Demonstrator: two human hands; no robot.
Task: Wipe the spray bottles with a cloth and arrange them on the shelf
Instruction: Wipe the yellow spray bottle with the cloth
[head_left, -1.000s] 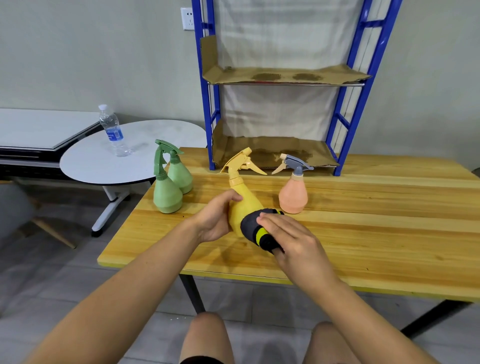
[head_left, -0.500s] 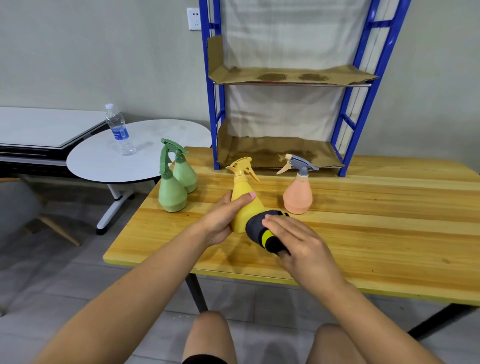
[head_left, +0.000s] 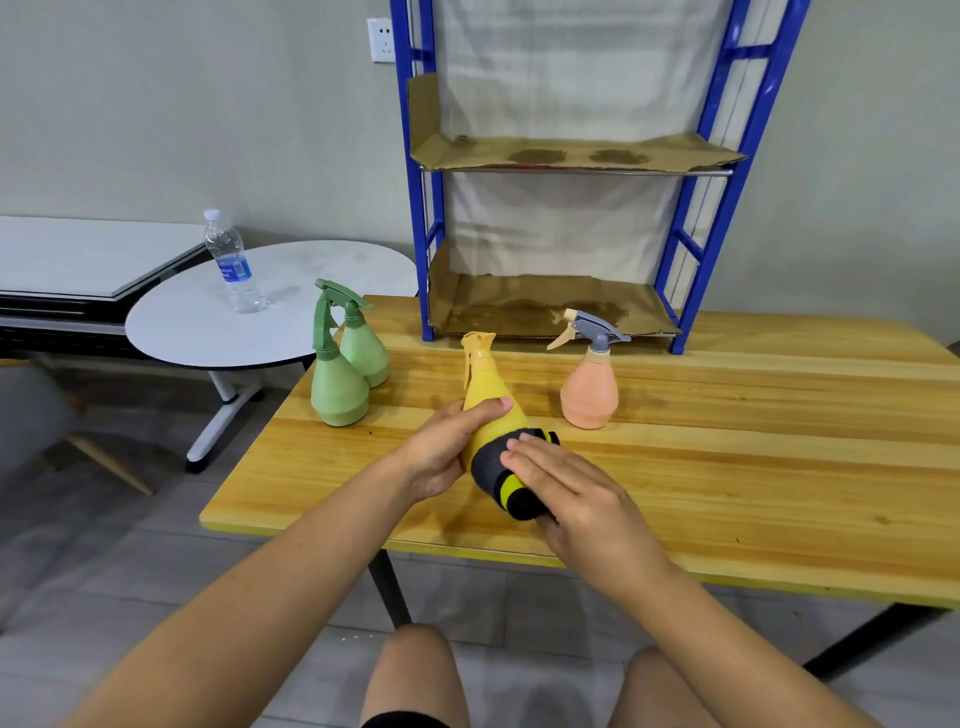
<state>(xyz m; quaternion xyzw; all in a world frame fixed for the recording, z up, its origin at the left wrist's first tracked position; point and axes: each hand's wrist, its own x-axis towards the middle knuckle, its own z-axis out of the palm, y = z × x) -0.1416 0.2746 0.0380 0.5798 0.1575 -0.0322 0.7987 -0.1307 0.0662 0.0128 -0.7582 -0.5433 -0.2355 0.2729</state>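
Observation:
My left hand (head_left: 444, 451) grips a yellow spray bottle (head_left: 490, 402) around its body, tilted with the nozzle pointing away from me over the wooden table (head_left: 727, 467). My right hand (head_left: 576, 493) presses a dark grey cloth with a yellow stripe (head_left: 506, 475) against the bottle's lower part, which the cloth hides. Two green spray bottles (head_left: 343, 371) stand upright together to the left. A pink spray bottle with a grey trigger (head_left: 590, 384) stands upright to the right. The blue shelf (head_left: 691, 218) with cardboard-lined levels stands at the table's back edge, with no bottles on it.
A white oval side table (head_left: 208, 327) to the left carries a clear water bottle (head_left: 231, 262). A low white bench (head_left: 78, 260) sits behind it. My knees show below the table's near edge.
The yellow bottle has been turned in my left hand, so its nozzle now points away rather than sideways. My right hand keeps the cloth on the bottle's base.

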